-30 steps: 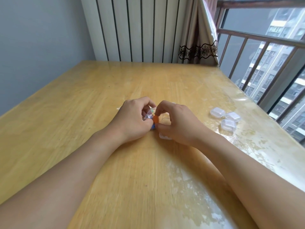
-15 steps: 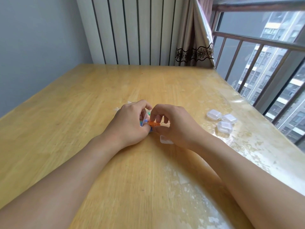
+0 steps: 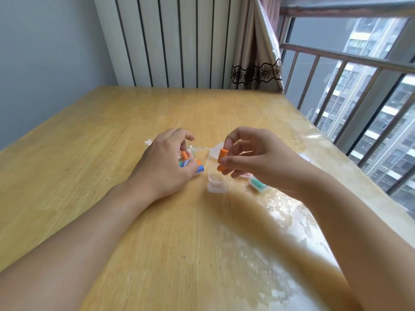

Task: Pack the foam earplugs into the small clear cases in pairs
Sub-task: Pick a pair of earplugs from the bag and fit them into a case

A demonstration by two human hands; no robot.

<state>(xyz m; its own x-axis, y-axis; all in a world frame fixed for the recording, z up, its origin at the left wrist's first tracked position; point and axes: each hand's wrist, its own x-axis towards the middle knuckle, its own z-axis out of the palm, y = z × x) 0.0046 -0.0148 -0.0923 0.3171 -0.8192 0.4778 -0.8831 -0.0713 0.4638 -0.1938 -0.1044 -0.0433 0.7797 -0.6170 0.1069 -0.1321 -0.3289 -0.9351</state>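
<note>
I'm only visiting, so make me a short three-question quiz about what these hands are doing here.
1. True or false: the right hand pinches an orange earplug.
2. What lies under the left hand? A) a clear bag of earplugs B) a spoon C) a book
3. Fill in: below the orange earplug stands an open clear ____.

Key: 1 true; 2 A; 3 case.

Soft daylight is received from the window point(image 3: 350, 70) on the right. Glare is seen along the right edge of the table point(image 3: 280, 221); the shadows are faint. The hands are slightly blurred, and straight lines are bent near the frame edges.
</note>
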